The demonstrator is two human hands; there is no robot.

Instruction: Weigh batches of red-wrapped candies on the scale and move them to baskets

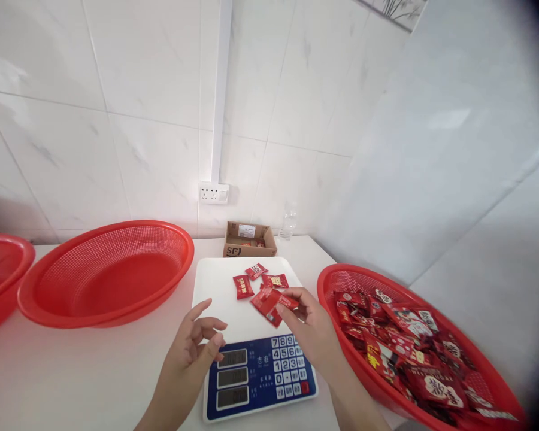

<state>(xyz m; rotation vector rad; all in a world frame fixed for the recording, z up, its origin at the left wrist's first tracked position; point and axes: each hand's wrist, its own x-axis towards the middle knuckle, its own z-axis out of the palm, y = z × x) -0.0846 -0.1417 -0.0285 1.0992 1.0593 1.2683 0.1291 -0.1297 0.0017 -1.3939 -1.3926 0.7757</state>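
Observation:
Between the thumb and fingers of my right hand (308,323) is a red candy packet (269,304), held over the white pan of a digital scale (220,281). Several other small red packets, such as this packet (243,287), lie on the pan just beyond it. My left hand (197,341) hovers at the scale's near left, fingers apart and curved, with nothing in it. It partly covers the edge of the blue panel (260,395), which carries number keys and three displays.
At the right stands a red basket (327,275) full of red packets (431,383). Two more red baskets are at the left, the nearer one (108,299) showing a bare bottom. Behind the scale are a cardboard box (250,250) and a clear plastic bottle (288,221) by the wall.

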